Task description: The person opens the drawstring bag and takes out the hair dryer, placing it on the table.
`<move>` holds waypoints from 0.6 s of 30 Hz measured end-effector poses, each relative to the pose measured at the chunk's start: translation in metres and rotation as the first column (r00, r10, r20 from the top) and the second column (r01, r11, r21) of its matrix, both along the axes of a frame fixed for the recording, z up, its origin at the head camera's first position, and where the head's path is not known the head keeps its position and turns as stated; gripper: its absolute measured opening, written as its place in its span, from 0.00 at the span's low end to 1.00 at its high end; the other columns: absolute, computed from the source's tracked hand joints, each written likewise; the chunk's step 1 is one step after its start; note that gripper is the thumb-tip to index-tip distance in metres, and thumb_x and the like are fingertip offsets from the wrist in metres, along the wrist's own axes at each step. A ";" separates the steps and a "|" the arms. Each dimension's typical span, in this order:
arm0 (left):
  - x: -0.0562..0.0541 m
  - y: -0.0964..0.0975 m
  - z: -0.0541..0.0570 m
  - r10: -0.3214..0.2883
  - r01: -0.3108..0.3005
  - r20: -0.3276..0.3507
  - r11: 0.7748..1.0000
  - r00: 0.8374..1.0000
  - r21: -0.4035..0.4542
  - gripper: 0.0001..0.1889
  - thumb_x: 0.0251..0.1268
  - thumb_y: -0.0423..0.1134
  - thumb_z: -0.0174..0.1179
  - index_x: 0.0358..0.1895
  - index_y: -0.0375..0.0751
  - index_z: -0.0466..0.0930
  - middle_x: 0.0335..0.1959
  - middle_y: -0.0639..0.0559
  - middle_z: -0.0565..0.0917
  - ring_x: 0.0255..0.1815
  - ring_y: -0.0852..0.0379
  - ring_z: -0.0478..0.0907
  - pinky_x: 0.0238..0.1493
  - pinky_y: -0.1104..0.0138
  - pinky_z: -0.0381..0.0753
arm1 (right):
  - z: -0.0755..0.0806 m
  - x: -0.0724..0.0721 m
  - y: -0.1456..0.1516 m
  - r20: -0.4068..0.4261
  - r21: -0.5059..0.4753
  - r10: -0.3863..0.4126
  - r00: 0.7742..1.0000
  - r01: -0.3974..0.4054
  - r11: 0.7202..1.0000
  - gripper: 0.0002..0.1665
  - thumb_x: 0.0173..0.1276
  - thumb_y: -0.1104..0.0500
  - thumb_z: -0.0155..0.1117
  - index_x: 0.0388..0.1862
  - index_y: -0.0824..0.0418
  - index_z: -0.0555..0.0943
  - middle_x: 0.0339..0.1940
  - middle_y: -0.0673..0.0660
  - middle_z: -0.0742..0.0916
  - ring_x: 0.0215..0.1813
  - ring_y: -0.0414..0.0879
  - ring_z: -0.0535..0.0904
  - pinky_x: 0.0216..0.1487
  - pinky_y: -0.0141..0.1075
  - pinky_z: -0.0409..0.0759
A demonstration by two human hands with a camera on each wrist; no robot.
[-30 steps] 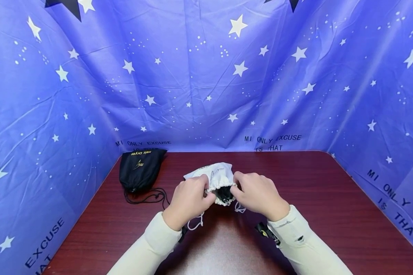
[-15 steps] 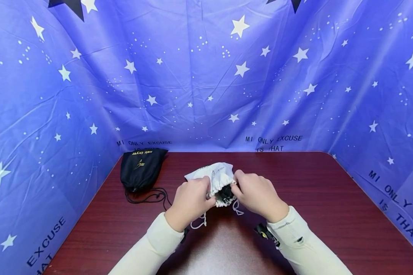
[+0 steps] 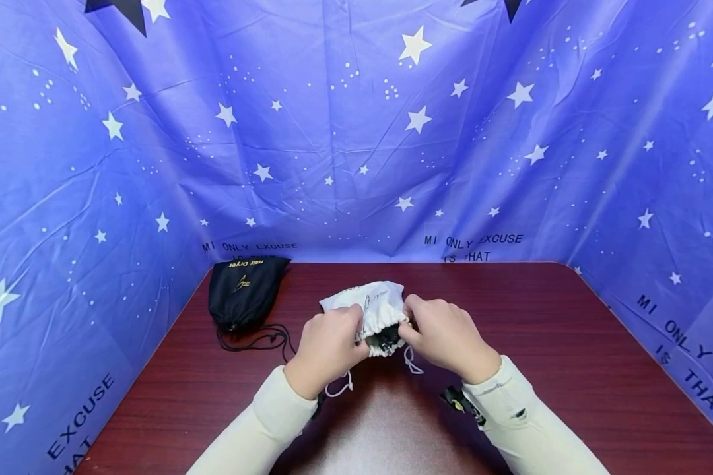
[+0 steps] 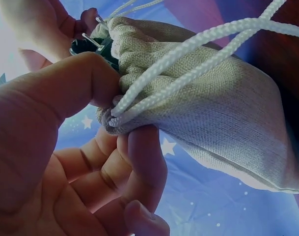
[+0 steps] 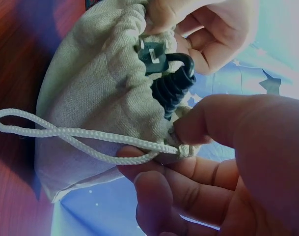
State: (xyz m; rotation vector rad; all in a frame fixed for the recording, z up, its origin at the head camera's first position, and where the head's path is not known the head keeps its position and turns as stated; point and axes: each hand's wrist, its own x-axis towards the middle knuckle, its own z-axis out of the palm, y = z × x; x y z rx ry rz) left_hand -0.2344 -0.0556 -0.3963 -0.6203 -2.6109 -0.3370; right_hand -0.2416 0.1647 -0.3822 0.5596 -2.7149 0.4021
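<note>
A white drawstring bag (image 3: pixel 380 310) is held near the table's middle, its gathered mouth facing the person. Pinching the left edge of that mouth is my left hand (image 3: pixel 328 342); in the left wrist view thumb and fingers grip the cloth beside the white cord (image 4: pixel 188 54). My right hand (image 3: pixel 448 335) pinches the opposite edge. Inside the mouth, the right wrist view shows a black power plug (image 5: pixel 153 58) with metal prongs and a ribbed black cord sleeve (image 5: pixel 173 87). Deeper contents are hidden by the cloth.
A black drawstring bag (image 3: pixel 243 297) printed "Hair Dryer" lies at the table's back left, its black cord (image 3: pixel 261 340) trailing toward the left hand. A blue star-patterned curtain (image 3: pixel 333 132) encloses the dark red table (image 3: pixel 541 316) at the back and sides.
Both hands keep hold of the white bag's mouth. The opening shifts shape slightly and the left hand's cord swings a little. The black bag stays put.
</note>
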 end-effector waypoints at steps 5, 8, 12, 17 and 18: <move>0.000 -0.001 0.001 0.010 -0.010 0.005 1.000 1.000 -0.008 0.18 0.42 0.40 0.71 0.24 0.53 0.67 0.16 0.63 0.67 0.14 0.56 0.66 0.15 0.62 0.61 | 0.000 0.000 0.001 0.010 0.002 -0.004 1.000 0.004 1.000 0.08 0.58 0.53 0.68 0.29 0.47 0.75 0.17 0.43 0.75 0.20 0.44 0.69 0.21 0.40 0.66; 0.000 -0.001 0.001 0.016 -0.016 0.008 1.000 1.000 -0.009 0.18 0.42 0.40 0.72 0.24 0.53 0.67 0.16 0.63 0.67 0.15 0.56 0.67 0.15 0.62 0.61 | 0.001 -0.001 0.002 0.015 -0.002 -0.008 1.000 0.008 1.000 0.07 0.57 0.53 0.68 0.30 0.47 0.76 0.17 0.43 0.75 0.20 0.44 0.69 0.21 0.40 0.67; 0.000 -0.002 0.002 0.016 -0.016 0.007 1.000 1.000 -0.007 0.18 0.42 0.40 0.72 0.24 0.53 0.67 0.16 0.63 0.68 0.15 0.55 0.68 0.15 0.62 0.62 | 0.003 -0.001 0.003 0.024 -0.006 -0.012 1.000 0.012 1.000 0.07 0.57 0.53 0.68 0.30 0.47 0.77 0.17 0.43 0.76 0.21 0.44 0.70 0.21 0.40 0.67; 0.000 -0.002 0.001 0.015 -0.015 0.000 1.000 1.000 -0.004 0.18 0.41 0.40 0.72 0.24 0.53 0.67 0.16 0.63 0.68 0.15 0.55 0.69 0.15 0.62 0.62 | 0.003 -0.001 0.004 0.031 -0.004 -0.018 0.999 0.018 1.000 0.07 0.57 0.52 0.68 0.31 0.47 0.78 0.18 0.43 0.77 0.20 0.44 0.70 0.21 0.40 0.67; -0.001 -0.002 0.001 0.015 -0.015 -0.002 1.000 1.000 -0.004 0.18 0.41 0.40 0.72 0.24 0.53 0.67 0.16 0.63 0.68 0.15 0.54 0.70 0.15 0.62 0.62 | 0.003 -0.001 0.004 0.032 -0.004 -0.020 0.999 0.020 1.000 0.07 0.57 0.52 0.68 0.31 0.47 0.78 0.18 0.43 0.77 0.20 0.44 0.70 0.21 0.40 0.67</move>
